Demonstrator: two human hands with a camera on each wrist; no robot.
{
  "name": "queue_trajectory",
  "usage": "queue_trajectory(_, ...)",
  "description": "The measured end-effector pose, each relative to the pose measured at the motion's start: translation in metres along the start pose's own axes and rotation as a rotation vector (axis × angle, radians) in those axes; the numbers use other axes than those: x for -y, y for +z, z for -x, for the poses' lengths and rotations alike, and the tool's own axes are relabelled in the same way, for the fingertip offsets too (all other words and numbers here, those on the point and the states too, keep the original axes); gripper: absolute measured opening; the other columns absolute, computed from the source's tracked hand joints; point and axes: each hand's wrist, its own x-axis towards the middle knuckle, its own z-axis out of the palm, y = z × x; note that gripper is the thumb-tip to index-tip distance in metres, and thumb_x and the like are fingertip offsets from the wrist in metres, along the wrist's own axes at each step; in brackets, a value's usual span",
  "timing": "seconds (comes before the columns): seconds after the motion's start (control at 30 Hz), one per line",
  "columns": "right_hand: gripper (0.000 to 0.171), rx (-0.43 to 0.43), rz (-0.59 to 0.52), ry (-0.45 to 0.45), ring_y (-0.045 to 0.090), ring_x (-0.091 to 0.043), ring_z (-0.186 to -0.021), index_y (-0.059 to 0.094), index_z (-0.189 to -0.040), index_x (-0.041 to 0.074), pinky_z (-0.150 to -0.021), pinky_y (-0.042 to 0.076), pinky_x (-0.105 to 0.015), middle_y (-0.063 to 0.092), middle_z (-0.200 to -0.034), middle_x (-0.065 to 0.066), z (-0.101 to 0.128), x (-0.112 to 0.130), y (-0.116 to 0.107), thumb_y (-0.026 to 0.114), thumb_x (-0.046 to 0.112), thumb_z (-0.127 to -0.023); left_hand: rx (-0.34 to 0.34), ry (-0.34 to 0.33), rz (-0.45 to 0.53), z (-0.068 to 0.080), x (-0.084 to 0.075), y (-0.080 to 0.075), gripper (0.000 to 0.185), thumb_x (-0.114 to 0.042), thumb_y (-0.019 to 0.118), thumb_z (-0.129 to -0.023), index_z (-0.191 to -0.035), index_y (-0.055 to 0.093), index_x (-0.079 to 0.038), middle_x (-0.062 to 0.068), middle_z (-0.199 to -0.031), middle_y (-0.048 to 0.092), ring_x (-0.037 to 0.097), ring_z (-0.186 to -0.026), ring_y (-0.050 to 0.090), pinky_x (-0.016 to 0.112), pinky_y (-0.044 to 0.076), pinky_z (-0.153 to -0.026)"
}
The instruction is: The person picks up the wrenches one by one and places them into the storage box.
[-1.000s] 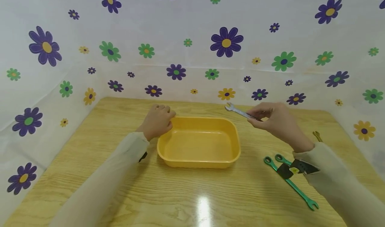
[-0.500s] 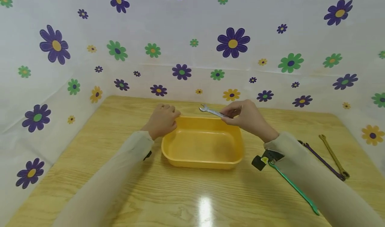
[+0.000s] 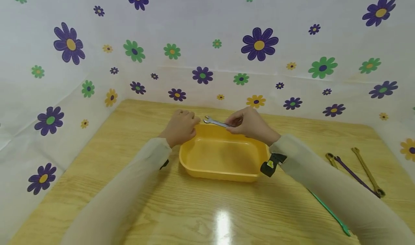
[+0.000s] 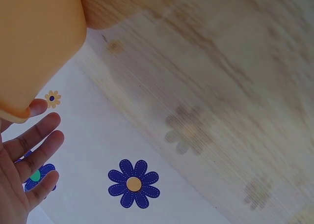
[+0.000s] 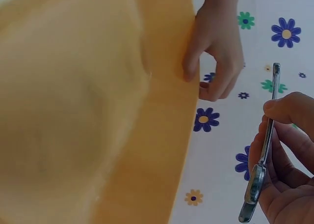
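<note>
A silver wrench (image 3: 215, 122) is pinched between the thumb and fingers of my right hand (image 3: 249, 124). It is held above the far rim of the yellow plastic basin (image 3: 223, 176), its open-ended jaw pointing left. In the right wrist view the wrench (image 5: 267, 143) runs under the thumb, with its thicker ring end low in the palm. My left hand (image 3: 182, 127) grips the basin's far left corner, thumb on the inner side. From the left wrist, the basin's outer wall (image 4: 39, 42) shows, with the remaining fingers (image 4: 41, 150) spread loosely below the rim. Nothing lies inside the basin.
To the right on the wooden table (image 3: 129, 216) lie a gold wrench (image 3: 367, 171), a purple wrench (image 3: 356, 178) and a second gold wrench (image 3: 331, 159). A green wrench (image 3: 334, 216) is partly under the right forearm. Flower-print cloth (image 3: 207, 29) closes off the back and sides.
My right hand has carried the silver wrench leftward from beside the basin to over its far rim. The left hand keeps its hold on the basin corner. The head view has shifted slightly.
</note>
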Motion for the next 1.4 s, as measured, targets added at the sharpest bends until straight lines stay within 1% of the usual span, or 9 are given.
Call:
queue_trajectory(0.27, 0.013, 0.05, 0.022, 0.031, 0.058, -0.012, -0.066, 0.073, -0.09, 0.0, -0.054, 0.045, -0.02, 0.072, -0.084, -0.012, -0.017, -0.003, 0.01, 0.072, 0.007, -0.079, -0.004, 0.009, -0.012, -0.003, -0.002, -0.001, 0.03, -0.018, 0.054, -0.084, -0.112, 0.064, -0.011, 0.007, -0.095, 0.063, 0.025, -0.09, 0.058, 0.044, 0.043, -0.093)
queue_trajectory(0.37, 0.012, 0.066, 0.046, 0.046, 0.058, -0.011, -0.065, 0.073, -0.088, 0.0, -0.055, 0.046, -0.019, 0.072, -0.082, -0.012, -0.021, -0.005, 0.013, 0.072, 0.005, -0.078, 0.002, 0.008, -0.017, -0.005, -0.002, -0.001, 0.03, -0.019, 0.054, -0.085, -0.111, 0.064, -0.012, 0.008, -0.098, 0.063, 0.025, -0.093, 0.058, 0.044, 0.043, -0.094)
queue_trajectory(0.47, 0.01, 0.079, 0.075, 0.067, 0.059, -0.01, -0.065, 0.073, -0.086, 0.0, -0.06, 0.048, -0.019, 0.072, -0.082, -0.012, -0.024, -0.007, 0.016, 0.072, 0.005, -0.078, 0.012, 0.007, -0.02, -0.005, -0.001, 0.0, 0.029, -0.02, 0.053, -0.086, -0.112, 0.064, -0.013, 0.007, -0.1, 0.063, 0.025, -0.095, 0.059, 0.044, 0.042, -0.095)
queue_trajectory(0.57, 0.008, 0.087, 0.101, 0.095, 0.058, -0.01, -0.065, 0.073, -0.084, 0.001, -0.061, 0.049, -0.019, 0.072, -0.081, -0.011, -0.026, -0.009, 0.018, 0.073, 0.005, -0.077, 0.016, 0.007, -0.013, -0.006, -0.001, 0.0, 0.03, -0.02, 0.054, -0.086, -0.113, 0.063, -0.012, 0.008, -0.101, 0.063, 0.025, -0.096, 0.058, 0.045, 0.042, -0.096)
queue_trajectory(0.73, 0.007, 0.11, 0.13, 0.06, 0.061, -0.011, -0.067, 0.073, -0.082, -0.001, -0.064, 0.052, -0.022, 0.072, -0.081, -0.013, -0.026, -0.012, 0.022, 0.072, 0.003, -0.076, 0.013, 0.008, -0.01, -0.005, 0.0, -0.001, 0.029, -0.02, 0.054, -0.086, -0.113, 0.063, -0.012, 0.008, -0.101, 0.063, 0.026, -0.096, 0.058, 0.045, 0.042, -0.097)
queue_trajectory(0.87, 0.006, 0.138, 0.17, 0.043, 0.062, -0.013, -0.068, 0.073, -0.081, 0.001, -0.066, 0.053, -0.025, 0.072, -0.081, -0.012, -0.025, -0.013, 0.026, 0.072, 0.003, -0.076, 0.013, 0.008, -0.018, -0.003, 0.001, -0.002, 0.03, -0.019, 0.053, -0.086, -0.113, 0.063, -0.012, 0.008, -0.102, 0.064, 0.025, -0.097, 0.058, 0.045, 0.042, -0.097)
queue_trajectory(0.97, 0.005, 0.158, 0.215, 0.034, 0.061, -0.012, -0.067, 0.073, -0.08, 0.002, -0.065, 0.052, -0.024, 0.072, -0.079, -0.01, -0.026, -0.015, 0.03, 0.072, 0.004, -0.075, 0.015, 0.006, -0.019, -0.002, 0.001, -0.003, 0.03, -0.02, 0.053, -0.086, -0.113, 0.063, -0.012, 0.008, -0.102, 0.064, 0.025, -0.097, 0.058, 0.045, 0.042, -0.098)
queue_trajectory(1.2, 0.005, 0.206, 0.298, -0.036, 0.061, -0.012, -0.063, 0.074, -0.078, 0.001, -0.061, 0.051, -0.023, 0.072, -0.074, -0.01, -0.031, -0.018, 0.04, 0.072, 0.004, -0.074, 0.005, 0.007, -0.025, 0.001, 0.002, -0.003, 0.029, -0.02, 0.053, -0.086, -0.112, 0.064, -0.012, 0.008, -0.1, 0.064, 0.025, -0.096, 0.059, 0.044, 0.042, -0.097)
queue_trajectory(1.4, 0.004, 0.217, 0.372, -0.024, 0.061, -0.014, -0.064, 0.074, -0.077, 0.001, -0.061, 0.051, -0.024, 0.072, -0.074, -0.01, -0.031, -0.015, 0.047, 0.073, 0.004, -0.075, -0.004, 0.011, -0.021, 0.002, 0.001, -0.001, 0.029, -0.02, 0.053, -0.086, -0.112, 0.063, -0.012, 0.007, -0.099, 0.064, 0.025, -0.095, 0.059, 0.044, 0.042, -0.096)
